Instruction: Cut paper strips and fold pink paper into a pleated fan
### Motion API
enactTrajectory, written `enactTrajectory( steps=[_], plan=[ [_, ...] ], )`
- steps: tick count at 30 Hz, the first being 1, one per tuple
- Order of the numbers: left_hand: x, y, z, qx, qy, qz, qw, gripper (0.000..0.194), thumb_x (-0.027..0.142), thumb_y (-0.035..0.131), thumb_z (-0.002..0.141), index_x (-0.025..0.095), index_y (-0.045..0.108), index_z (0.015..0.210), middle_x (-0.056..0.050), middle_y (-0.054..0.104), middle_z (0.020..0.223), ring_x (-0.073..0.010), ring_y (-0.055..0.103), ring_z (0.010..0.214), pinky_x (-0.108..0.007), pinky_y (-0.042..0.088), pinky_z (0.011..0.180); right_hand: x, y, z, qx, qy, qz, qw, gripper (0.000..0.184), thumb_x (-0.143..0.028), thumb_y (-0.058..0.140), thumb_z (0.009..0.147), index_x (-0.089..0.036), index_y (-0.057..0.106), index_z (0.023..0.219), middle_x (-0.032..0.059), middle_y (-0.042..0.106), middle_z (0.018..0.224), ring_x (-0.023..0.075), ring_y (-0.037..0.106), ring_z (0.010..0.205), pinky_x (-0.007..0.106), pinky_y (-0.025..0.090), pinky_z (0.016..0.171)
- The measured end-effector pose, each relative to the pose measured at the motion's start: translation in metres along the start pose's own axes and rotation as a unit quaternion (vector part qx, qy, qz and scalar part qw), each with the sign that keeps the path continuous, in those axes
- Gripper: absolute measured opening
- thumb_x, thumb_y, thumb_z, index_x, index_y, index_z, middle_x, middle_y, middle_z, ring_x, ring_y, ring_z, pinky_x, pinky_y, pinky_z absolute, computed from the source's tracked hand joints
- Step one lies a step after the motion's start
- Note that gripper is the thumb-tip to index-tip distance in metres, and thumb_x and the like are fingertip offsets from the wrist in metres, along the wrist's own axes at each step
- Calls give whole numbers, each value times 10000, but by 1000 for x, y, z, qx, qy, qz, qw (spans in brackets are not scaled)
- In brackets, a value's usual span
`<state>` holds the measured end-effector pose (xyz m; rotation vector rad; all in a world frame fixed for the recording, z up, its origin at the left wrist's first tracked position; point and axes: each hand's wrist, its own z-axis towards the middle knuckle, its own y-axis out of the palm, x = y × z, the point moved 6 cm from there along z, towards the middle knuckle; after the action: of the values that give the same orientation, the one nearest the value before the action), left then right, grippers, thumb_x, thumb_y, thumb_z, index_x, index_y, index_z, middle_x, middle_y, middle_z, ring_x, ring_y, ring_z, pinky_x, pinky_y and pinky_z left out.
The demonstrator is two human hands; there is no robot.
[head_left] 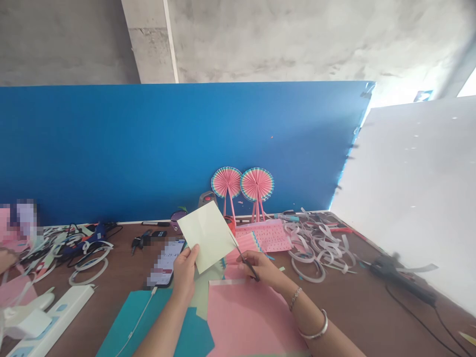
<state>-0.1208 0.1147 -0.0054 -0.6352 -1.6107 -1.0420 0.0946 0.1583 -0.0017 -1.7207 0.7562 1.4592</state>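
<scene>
Raised above the table, a pale yellow-green sheet of paper point(208, 235) is pinched at its lower left edge by my left hand point(186, 265), thumb on the near face. My right hand point(258, 267) is closed around the dark handles of a pair of scissors point(248, 265). The scissors' blades point up and left and meet the right edge of the sheet; whether they are apart I cannot tell. Under my hands lie a large pink sheet point(249, 317) and a teal sheet point(148, 307). Pink patterned paper point(267, 235) lies just behind.
Two pink round paper fans point(256, 184) stand against the blue partition point(167, 148). A charging phone point(167, 263) lies left of my hands. Curled white paper strips point(320, 243) pile up at right, near a black tool point(403, 277). A power strip point(63, 322) and another person's hand point(6, 259) are at left.
</scene>
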Motion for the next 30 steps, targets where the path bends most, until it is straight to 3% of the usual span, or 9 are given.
enactTrajectory(
  steps=[11,19,26,30],
  plan=[
    [2,3,-1,-1,-9,-6,1000,523,488,756,608,129,703,984,-101,741,882,-263,670,800,-313,503,617,-2,1,-2,-1,-1,0,1000,367,-479,708,663,-174,577,818,-72,469,537,81,476,474,209,319,454],
    [0,2,0,-7,-7,-8,1000,525,481,755,623,123,698,1001,-93,735,842,-247,661,760,-302,483,593,-3,1,-2,1,-14,1,1000,366,-487,699,677,-165,577,799,-71,455,528,76,449,467,207,321,453],
    [0,0,1,-2,0,-4,1000,492,490,767,605,124,715,930,-47,700,681,-206,625,647,-285,445,570,0,0,0,6,-14,-12,1000,404,-516,705,667,-158,585,811,-66,465,527,81,454,466,208,322,451],
    [-1,1,0,-7,-2,-7,1000,487,483,760,619,136,710,956,-51,712,721,-206,624,657,-283,440,568,1,-1,1,10,-12,-15,1000,397,-508,717,662,-161,594,809,-66,468,509,79,443,457,204,309,443]
  ],
)
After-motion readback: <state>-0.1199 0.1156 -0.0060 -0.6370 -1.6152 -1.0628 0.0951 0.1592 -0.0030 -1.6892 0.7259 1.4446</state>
